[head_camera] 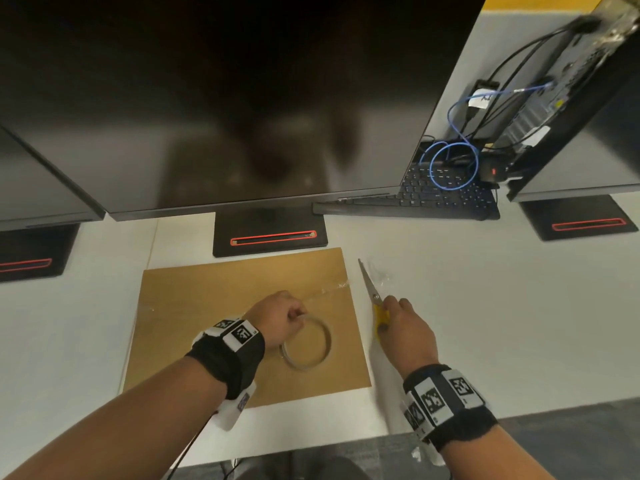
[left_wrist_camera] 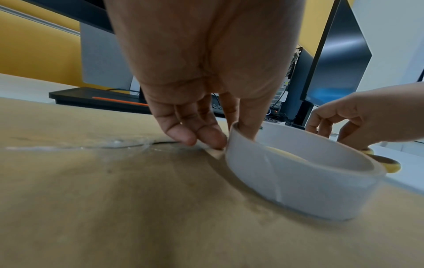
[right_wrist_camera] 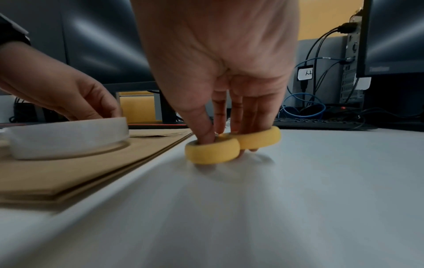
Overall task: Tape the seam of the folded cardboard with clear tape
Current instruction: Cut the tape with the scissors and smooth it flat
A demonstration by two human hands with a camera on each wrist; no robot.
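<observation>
The folded brown cardboard (head_camera: 207,306) lies flat on the white desk, with clear tape (head_camera: 325,292) stuck along its seam. A roll of clear tape (head_camera: 306,344) (left_wrist_camera: 296,174) (right_wrist_camera: 66,137) rests on the cardboard. My left hand (head_camera: 280,317) (left_wrist_camera: 206,127) pinches the roll's rim between thumb and fingers. To the right of the cardboard lie scissors with yellow handles (head_camera: 375,303) (right_wrist_camera: 229,145). My right hand (head_camera: 405,327) (right_wrist_camera: 220,116) has its thumb and fingers pushed into the handle loops, with the scissors still low on the desk.
Three dark monitors stand behind the cardboard, the middle one's base (head_camera: 270,233) touching its far edge. A black keyboard (head_camera: 433,199) with blue and black cables (head_camera: 453,161) sits at the back right. A crumpled scrap of clear tape (head_camera: 381,275) lies by the scissor blades.
</observation>
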